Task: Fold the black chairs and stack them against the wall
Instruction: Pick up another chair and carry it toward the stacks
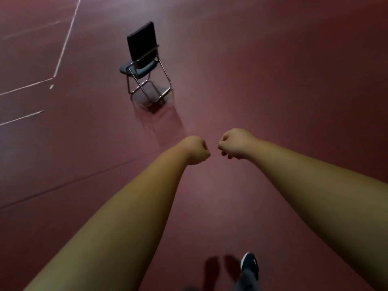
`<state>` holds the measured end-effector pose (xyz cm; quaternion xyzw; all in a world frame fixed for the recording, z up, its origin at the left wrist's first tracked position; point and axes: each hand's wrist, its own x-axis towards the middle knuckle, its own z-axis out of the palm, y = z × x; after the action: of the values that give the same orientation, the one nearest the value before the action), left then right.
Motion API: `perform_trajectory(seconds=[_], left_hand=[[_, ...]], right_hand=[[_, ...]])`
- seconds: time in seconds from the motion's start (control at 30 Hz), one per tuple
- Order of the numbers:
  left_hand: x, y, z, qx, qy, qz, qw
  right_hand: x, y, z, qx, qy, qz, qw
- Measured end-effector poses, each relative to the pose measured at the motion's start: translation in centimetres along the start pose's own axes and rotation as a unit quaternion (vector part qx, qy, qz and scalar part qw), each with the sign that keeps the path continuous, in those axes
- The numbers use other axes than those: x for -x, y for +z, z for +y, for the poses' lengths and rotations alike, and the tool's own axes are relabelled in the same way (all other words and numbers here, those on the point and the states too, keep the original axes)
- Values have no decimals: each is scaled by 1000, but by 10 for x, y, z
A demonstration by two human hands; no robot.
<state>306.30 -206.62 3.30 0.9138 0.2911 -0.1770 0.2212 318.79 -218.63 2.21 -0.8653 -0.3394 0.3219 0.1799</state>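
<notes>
So, progress first, going L to R. Far left of frame I've only got white floor lines [63, 49] on the red floor [294, 80]. No wall or stack is in view, so I can't say how many chairs are already put away.

Upper centre-left: one black chair [142, 51], standing open on its chrome frame w/ seat down and backrest up. It's on its own, well apart from both hands. My read is this one isn't folded yet, so its whole cycle is left: reach it, fold it, carry it, lean it on the wall.

Fingers next. The left hand [197, 150] is mid frame, just left of centre. Its fingers are curled into a fist w/ nothing in them, touching nothing. The right hand [233, 143] is just beside it, a small gap between the knuckles, no contact. Same there: fingers rolled under, empty. Both forearms stretch fwd, roughly toward the chair.

Bottom, right of centre: one dark shoe [249, 263] on the floor.
</notes>
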Motion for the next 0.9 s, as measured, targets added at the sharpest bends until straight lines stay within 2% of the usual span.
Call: perform_trajectory(seconds=[0.13,0.3,0.6,0.9], left_hand=[[-43,-39,-12,56,-40,45,997],[-88,-76,-79,146,-88,52,984],[-193,-137,-246,280,-119,63,950],[-271,-258,-374,308,-106,84,942]], right_hand=[[-67,-34,-14,-16,4,-13,1000],[-149,-32,-65,29,-22,-58,998],[-311,-6,-215,171,-80,-64,980],[-430,-11,-380,226,-144,-48,962]])
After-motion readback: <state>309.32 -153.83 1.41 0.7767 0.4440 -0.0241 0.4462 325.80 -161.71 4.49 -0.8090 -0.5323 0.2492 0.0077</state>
